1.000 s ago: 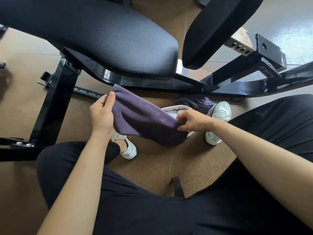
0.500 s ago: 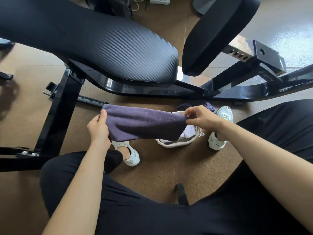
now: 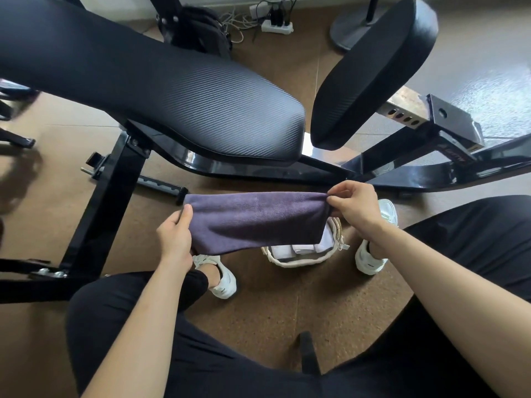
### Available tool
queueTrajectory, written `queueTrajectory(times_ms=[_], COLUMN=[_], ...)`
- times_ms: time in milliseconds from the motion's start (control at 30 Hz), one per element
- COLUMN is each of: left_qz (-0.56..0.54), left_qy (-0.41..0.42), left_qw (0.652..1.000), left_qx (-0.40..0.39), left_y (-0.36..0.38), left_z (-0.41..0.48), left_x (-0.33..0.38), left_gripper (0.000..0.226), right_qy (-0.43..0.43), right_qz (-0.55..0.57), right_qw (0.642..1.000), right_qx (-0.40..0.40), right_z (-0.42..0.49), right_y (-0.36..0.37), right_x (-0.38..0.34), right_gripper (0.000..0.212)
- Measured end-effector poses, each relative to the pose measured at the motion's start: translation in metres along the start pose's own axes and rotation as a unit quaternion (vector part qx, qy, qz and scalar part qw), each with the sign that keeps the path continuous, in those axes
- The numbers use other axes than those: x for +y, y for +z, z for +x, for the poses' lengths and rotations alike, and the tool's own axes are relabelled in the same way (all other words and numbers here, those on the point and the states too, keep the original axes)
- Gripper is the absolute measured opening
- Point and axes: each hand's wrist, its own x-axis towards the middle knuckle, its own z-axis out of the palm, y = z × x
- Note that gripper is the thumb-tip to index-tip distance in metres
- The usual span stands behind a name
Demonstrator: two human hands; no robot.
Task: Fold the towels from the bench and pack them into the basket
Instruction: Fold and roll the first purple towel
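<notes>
Above the basket (image 3: 298,264), left hand (image 3: 173,237) and right hand (image 3: 355,205) pinch the purple towel (image 3: 253,216); bench lettering (image 3: 457,156) seems illegible.

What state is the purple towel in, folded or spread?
Folded into a narrow band, not spread: the purple towel hangs stretched between the left hand and right hand, above the basket.

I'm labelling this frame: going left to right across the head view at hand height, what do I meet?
In order: black bench leg → left hand → purple towel → right hand → trousered knee.
</notes>
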Motion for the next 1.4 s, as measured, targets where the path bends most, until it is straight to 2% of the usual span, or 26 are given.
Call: queueTrajectory(times_ms=[133,300,400,533,700,933,1067,1167,1200,1300,1333,1400], left_qz=[0.053,0.13,0.156,0.175,0.171,0.097,0.084,0.092,0.086,0.063,0.049,0.011], left_qy=[0.025,0.105,0.148,0.157,0.154,0.11,0.123,0.159,0.162,0.146,0.136,0.113], left_qw=[0.998,0.982,0.968,0.955,0.947,0.949,0.954,0.963,0.965,0.968,0.969,0.969], left_qx=[-0.031,-0.084,-0.124,-0.179,-0.224,-0.279,-0.259,-0.195,-0.186,-0.192,-0.2,-0.218], left_y=[-0.002,0.008,0.018,0.036,0.058,0.071,0.072,0.074,0.073,0.068,0.066,0.062], left_z=[-0.003,-0.016,-0.028,-0.046,-0.067,-0.086,-0.089,-0.084,-0.082,-0.078,-0.077,-0.075], left_x=[0.0,0.005,0.006,0.002,-0.002,-0.003,-0.005,-0.005,-0.004,0.001,0.003,0.006], left_gripper=[0.017,0.007,0.012,0.018,0.021,0.02,0.037,0.025,0.022,0.02,0.02,0.022], right_qy=[0.026,-0.028,-0.043,-0.029,-0.05,-0.096,-0.085,-0.095,-0.106,-0.139,-0.12,-0.065], right_qz=[0.029,-0.019,0.004,0.053,0.095,0.111,0.129,0.121,0.108,0.026,0.017,0.005], right_qw=[0.999,0.999,0.997,0.994,0.987,0.977,0.966,0.956,0.959,0.982,0.986,0.988], right_qx=[-0.007,-0.026,-0.06,-0.091,-0.12,-0.156,-0.209,-0.251,-0.238,-0.127,-0.112,-0.143], right_z=[-0.002,-0.007,-0.016,-0.029,-0.041,-0.055,-0.061,-0.063,-0.062,-0.053,-0.047,-0.038], right_y=[-0.001,0.002,0.007,0.019,0.036,0.05,0.049,0.049,0.049,0.046,0.044,0.04], right_x=[-0.006,-0.018,-0.027,-0.034,-0.04,-0.044,-0.046,-0.047,-0.047,-0.039,-0.034,-0.024], right_gripper=[0.006,0.008,0.008,0.009,0.009,0.017,0.039,0.046,0.045,0.04,0.045,0.065])
